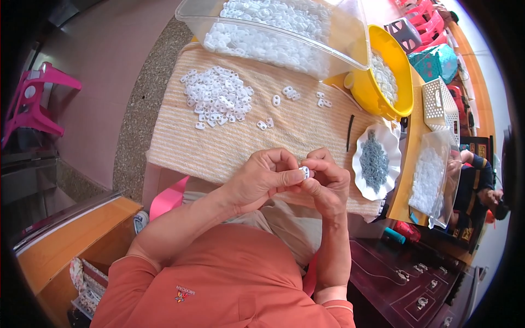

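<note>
Close in front of my chest, both hands pinch a small white plastic piece (304, 173) with holes in it. My left hand (261, 177) grips it between thumb and forefinger, and my right hand (330, 185) closes on its other side. Fingertips cover much of the piece. Beyond my left hand lies a heap of similar white two-holed pieces (216, 97) on the striped cloth (188, 147). A few small groups sit apart from it. To the right of my hands, a white scalloped dish (361, 179) holds a mound of small grey metal-looking parts (374, 163).
A clear plastic bin (350, 41) full of white pieces stands at the far edge. Beside it is a yellow basin (404, 101). A thin black strip (350, 133) lies near the dish. Farther right are a clear bag (429, 180) of white pieces, a perforated basket (440, 106) and another person.
</note>
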Tool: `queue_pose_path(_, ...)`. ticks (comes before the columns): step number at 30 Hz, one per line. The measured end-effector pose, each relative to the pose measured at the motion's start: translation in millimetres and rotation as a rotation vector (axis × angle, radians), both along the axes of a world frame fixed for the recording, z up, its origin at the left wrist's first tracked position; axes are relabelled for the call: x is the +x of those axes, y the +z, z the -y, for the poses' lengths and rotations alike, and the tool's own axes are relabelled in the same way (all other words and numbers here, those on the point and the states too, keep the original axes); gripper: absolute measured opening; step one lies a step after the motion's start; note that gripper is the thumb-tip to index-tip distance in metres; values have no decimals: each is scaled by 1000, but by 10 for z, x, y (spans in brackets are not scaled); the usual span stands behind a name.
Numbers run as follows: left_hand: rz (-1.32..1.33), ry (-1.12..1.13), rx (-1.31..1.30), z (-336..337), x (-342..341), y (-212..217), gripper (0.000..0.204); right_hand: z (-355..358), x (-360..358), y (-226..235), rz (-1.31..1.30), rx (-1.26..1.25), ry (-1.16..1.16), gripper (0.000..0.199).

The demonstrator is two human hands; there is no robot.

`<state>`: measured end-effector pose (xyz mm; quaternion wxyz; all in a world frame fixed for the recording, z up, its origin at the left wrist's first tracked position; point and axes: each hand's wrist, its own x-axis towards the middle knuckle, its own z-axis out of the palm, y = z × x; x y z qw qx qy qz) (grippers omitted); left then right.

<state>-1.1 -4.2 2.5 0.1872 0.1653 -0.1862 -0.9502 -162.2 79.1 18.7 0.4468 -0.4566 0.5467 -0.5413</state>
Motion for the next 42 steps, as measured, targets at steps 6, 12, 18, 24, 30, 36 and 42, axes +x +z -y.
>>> queue_pose_path(6, -27, 3, -24, -8, 6, 65, 5, -11, 23, -31, 6, -68, 10, 33)
queue_pose_path(12, 1, -24, 19, -13, 14, 89, 8, 44, 56, 48, -113, -56, 9, 27)
queue_pose_path(18, 19, -19, 49, -11, 4, 121, 11, 39, -90, 65, 11, -1, 17, 14)
queue_pose_path(24, 116, -3, -39, -23, 1, 108, 13, 282, -562, 529, -390, 15, -434, 9)
queue_pose_path(30, 101, 16, -83, -21, 16, 132, 12, 702, -974, 834, -1133, -90, -797, 27)
queue_pose_path(36, 132, 49, -96, -44, -4, 101, 12, 754, -468, 384, -872, 42, -379, 17)
queue_pose_path(42, 149, 64, -125, -74, -22, 67, 12, 923, -464, 183, -1079, 143, -267, 19)
